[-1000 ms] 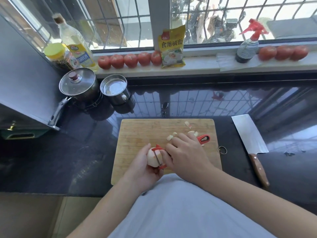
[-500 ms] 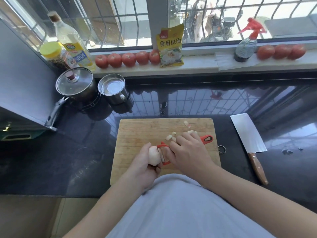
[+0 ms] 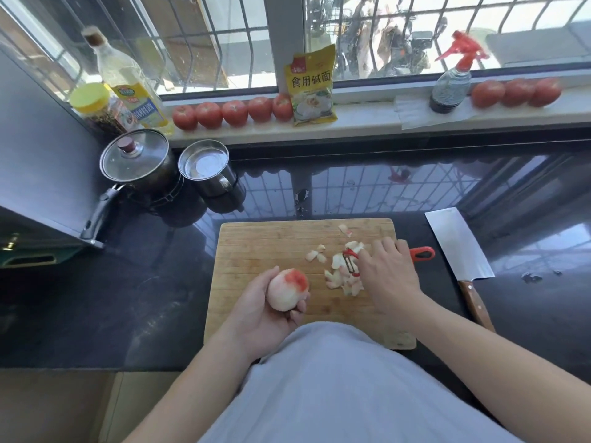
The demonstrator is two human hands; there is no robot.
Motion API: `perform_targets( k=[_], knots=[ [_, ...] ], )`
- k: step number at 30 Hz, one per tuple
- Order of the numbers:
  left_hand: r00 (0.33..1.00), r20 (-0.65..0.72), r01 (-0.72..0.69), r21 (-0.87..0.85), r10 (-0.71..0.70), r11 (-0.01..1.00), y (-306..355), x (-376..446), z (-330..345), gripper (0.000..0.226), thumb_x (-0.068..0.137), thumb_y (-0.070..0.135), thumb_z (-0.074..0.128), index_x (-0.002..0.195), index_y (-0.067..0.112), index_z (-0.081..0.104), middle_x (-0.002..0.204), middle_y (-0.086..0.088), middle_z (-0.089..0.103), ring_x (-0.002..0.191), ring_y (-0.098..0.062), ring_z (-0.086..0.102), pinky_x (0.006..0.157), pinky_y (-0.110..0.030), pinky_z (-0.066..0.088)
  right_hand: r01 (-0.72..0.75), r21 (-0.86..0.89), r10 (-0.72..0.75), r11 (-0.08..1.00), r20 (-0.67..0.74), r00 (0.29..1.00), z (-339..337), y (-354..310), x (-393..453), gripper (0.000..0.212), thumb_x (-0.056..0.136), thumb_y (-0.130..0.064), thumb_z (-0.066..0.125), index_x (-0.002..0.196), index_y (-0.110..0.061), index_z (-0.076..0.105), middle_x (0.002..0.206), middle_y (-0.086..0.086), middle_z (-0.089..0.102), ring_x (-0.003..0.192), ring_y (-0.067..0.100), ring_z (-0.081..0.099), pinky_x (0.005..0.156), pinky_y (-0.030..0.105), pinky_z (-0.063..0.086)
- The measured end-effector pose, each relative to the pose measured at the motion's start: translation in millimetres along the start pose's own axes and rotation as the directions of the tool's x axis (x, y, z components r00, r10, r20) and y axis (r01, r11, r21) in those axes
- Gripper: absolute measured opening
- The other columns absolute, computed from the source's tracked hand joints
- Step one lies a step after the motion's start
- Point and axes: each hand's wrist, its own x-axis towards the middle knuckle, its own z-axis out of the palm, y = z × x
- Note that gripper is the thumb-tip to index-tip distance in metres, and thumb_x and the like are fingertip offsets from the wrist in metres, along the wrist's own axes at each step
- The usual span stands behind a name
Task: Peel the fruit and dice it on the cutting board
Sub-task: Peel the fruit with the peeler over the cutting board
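My left hand (image 3: 265,310) cups a pale, mostly peeled peach (image 3: 287,290) with a red patch on top, held just above the near left part of the wooden cutting board (image 3: 262,247). To its right, my right hand (image 3: 388,274) grips a red peeler (image 3: 422,252); the blade end points left over a heap of peelings (image 3: 340,276) on the board and the red handle sticks out past my knuckles. The two hands are apart.
A cleaver (image 3: 459,247) with a wooden handle lies on the black counter right of the board. At the back left stand a lidded pot (image 3: 136,158) and a steel mug (image 3: 206,169). The sill holds tomatoes (image 3: 235,111), an oil bottle (image 3: 126,81), a yellow packet (image 3: 311,87) and a spray bottle (image 3: 452,81).
My hands have separated. The right hand has carried the peeler off the peach and to the right, over the peelings. The left hand has turned the peach so its red patch shows.
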Motion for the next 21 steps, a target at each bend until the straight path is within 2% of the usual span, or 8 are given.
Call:
perform_targets(
  k=[2, 4, 8, 10, 12, 15, 17, 21],
  knots=[
    [0.999, 0.043, 0.01, -0.005, -0.01, 1.0, -0.3, 1.4, -0.7, 0.04, 0.1, 0.043, 0.05, 0.109, 0.006, 0.063, 0.099, -0.021, 0.062, 0.067, -0.022, 0.055, 0.059, -0.025, 0.038, -0.015, 0.014, 0.015, 1.0, -0.014, 1.0, 4.2, 3.4, 1.7, 0.029, 0.086, -0.011, 0.044, 0.104, -0.021, 0.063, 0.102, 0.004, 0.061, 0.1, 0.028, 0.051, 0.085, 0.041, 0.033],
    [0.998, 0.056, 0.021, -0.022, -0.019, 1.0, -0.9, 1.4, -1.1, 0.042, 0.098, 0.044, 0.05, 0.112, 0.006, 0.061, 0.1, -0.02, 0.064, 0.067, -0.021, 0.055, 0.056, -0.025, 0.039, -0.087, 0.01, 0.087, 0.996, 0.002, 0.996, 9.7, 9.3, -2.1, 0.03, 0.092, -0.017, 0.038, 0.101, -0.025, 0.065, 0.098, 0.001, 0.062, 0.096, 0.026, 0.051, 0.083, 0.041, 0.032],
    [0.999, 0.044, -0.01, 0.013, 0.009, 1.0, 1.2, 3.7, -4.5, 0.044, 0.098, 0.046, 0.051, 0.109, 0.006, 0.063, 0.096, -0.018, 0.066, 0.064, -0.021, 0.055, 0.055, -0.027, 0.036, -0.171, 0.101, 0.186, 0.98, -0.17, 0.968, 7.4, 12.4, -6.6, 0.05, 0.1, -0.034, 0.02, 0.076, -0.025, 0.063, 0.074, -0.001, 0.06, 0.076, 0.025, 0.049, 0.074, 0.041, 0.028],
    [1.0, 0.029, -0.006, 0.055, 0.005, 0.998, 0.5, 4.2, -4.4, 0.042, 0.098, 0.047, 0.051, 0.104, 0.008, 0.065, 0.094, -0.019, 0.066, 0.059, -0.02, 0.054, 0.051, -0.027, 0.036, -0.097, 0.265, 0.186, 0.959, -0.337, 0.923, 1.7, 7.8, -6.5, 0.048, 0.099, -0.036, 0.031, 0.063, -0.021, 0.059, 0.062, -0.001, 0.056, 0.067, 0.025, 0.049, 0.07, 0.041, 0.029],
    [0.999, -0.032, 0.004, 0.1, -0.001, 0.995, -0.8, 6.0, -2.8, 0.04, 0.098, 0.047, 0.052, 0.1, 0.01, 0.066, 0.092, -0.019, 0.067, 0.053, -0.02, 0.051, 0.047, -0.025, 0.034, 0.096, 0.386, 0.13, 0.918, -0.518, 0.845, -10.0, -2.2, -8.1, 0.041, 0.096, -0.031, 0.047, 0.058, -0.019, 0.054, 0.057, -0.001, 0.052, 0.062, 0.026, 0.05, 0.068, 0.04, 0.033],
    [0.997, -0.083, 0.022, 0.133, -0.011, 0.991, -2.1, 7.6, 2.4, 0.038, 0.097, 0.047, 0.052, 0.096, 0.012, 0.068, 0.082, -0.014, 0.066, 0.048, -0.018, 0.047, 0.043, -0.021, 0.031, 0.367, 0.333, -0.018, 0.869, -0.718, 0.695, -29.4, -27.0, -13.5, 0.034, 0.095, -0.028, 0.058, 0.062, -0.018, 0.057, 0.062, 0.0, 0.053, 0.064, 0.024, 0.051, 0.067, 0.04, 0.041],
    [0.995, -0.104, 0.022, 0.168, -0.004, 0.986, -2.7, 7.2, 6.8, 0.036, 0.095, 0.045, 0.052, 0.087, 0.014, 0.069, 0.076, -0.009, 0.065, 0.049, -0.016, 0.046, 0.042, -0.02, 0.03, 0.424, 0.301, -0.052, 0.854, -0.763, 0.645, -38.4, -40.0, -12.2, 0.038, 0.095, -0.03, 0.06, 0.059, -0.017, 0.054, 0.062, 0.001, 0.051, 0.063, 0.025, 0.047, 0.065, 0.039, 0.04],
    [0.984, -0.168, -0.013, 0.297, 0.066, 0.955, -4.5, 7.5, 11.9, 0.04, 0.091, 0.04, 0.053, 0.062, 0.02, 0.071, 0.065, -0.004, 0.063, 0.053, -0.017, 0.049, 0.051, -0.024, 0.029, 0.419, 0.278, -0.064, 0.864, -0.765, 0.641, -38.6, -53.0, -2.7, 0.041, 0.096, -0.031, 0.06, 0.058, -0.016, 0.054, 0.061, 0.003, 0.051, 0.061, 0.028, 0.048, 0.065, 0.042, 0.041]
  ],
)
